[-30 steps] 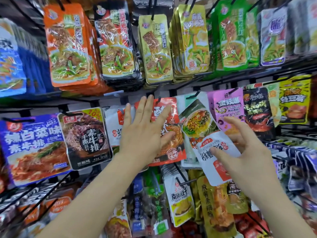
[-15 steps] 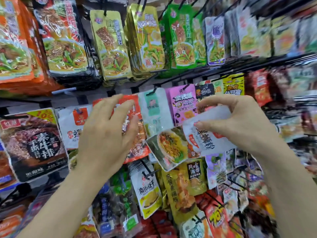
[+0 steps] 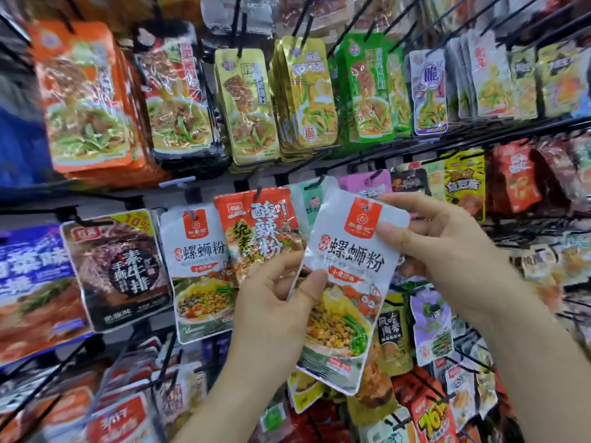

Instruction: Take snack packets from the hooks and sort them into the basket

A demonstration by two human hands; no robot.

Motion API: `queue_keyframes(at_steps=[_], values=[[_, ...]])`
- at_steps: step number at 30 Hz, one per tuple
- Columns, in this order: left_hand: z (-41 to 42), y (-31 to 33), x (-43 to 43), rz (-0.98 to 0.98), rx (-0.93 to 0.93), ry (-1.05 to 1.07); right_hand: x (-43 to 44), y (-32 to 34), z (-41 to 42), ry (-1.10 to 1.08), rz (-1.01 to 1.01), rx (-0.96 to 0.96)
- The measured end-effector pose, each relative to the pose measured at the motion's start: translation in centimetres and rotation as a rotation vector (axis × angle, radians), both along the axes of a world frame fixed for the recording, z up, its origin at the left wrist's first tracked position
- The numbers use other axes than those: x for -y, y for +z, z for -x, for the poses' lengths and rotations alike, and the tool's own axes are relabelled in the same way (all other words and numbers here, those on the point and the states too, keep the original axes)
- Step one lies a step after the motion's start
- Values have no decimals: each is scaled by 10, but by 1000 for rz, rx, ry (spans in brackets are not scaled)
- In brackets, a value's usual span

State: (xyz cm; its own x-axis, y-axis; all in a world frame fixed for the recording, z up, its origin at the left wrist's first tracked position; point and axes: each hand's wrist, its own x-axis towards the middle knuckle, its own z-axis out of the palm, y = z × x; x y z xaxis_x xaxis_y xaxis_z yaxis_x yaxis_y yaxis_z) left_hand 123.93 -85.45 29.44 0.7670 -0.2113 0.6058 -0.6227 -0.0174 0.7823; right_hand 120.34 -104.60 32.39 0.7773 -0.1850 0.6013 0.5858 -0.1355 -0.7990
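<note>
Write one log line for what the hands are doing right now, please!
left hand: grip on white snail-noodle packet lower edge | right hand: grip on its top corner | packet: off hook | basket: not seen

the light here is bright and even, and it seems to come from up above me. shiny spots of glare sit on the plastic of the gold packets [image 3: 246, 107] and the orange packets [image 3: 83, 97] in the top row. i see only soft, small shadows under the packs and in the dark gaps between the black hooks [image 3: 238, 17]. the white packet [image 3: 348, 282] in the middle looks sharp, and its big letters are easy to read. the sides are fuzzy: the blue packs [image 3: 28, 282] at the left and the packs far to the right are smeared. the rows look bent and stretched near the corners.
</note>
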Motion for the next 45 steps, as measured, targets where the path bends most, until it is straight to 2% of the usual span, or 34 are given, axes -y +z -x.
queue_keyframes(at_steps=[4,7,10,14,17,21,30,33,35,37,40,43,45], values=[[7,-9,-19,-34,12,8,-30,-11,-15,-33,-82,42],[11,-2,-41,-110,68,-13,-55,-10,-24,-27,28,100],[-2,13,-67,-56,159,141,-88,4,-40,42,51,172],[-27,29,-102,-44,235,378,-127,18,-70,-201,403,307],[-39,35,-115,-93,232,435,-144,17,-86,-269,621,321],[-47,36,-117,-134,196,447,-150,17,-89,-315,680,260],[-51,35,-118,-245,195,472,-146,14,-91,-441,818,291],[-56,34,-118,-477,230,661,-147,11,-93,-504,912,333],[-57,36,-116,-715,340,912,-143,8,-94,-616,958,366],[-61,39,-117,-821,457,1066,-134,0,-97,-742,977,346],[-73,38,-116,-760,699,1006,-125,-12,-103,-799,978,272],[-88,42,-111,-961,691,896,-128,-22,-111,-858,1012,237],[-97,46,-113,-1085,660,930,-132,-28,-115,-901,1003,241]])
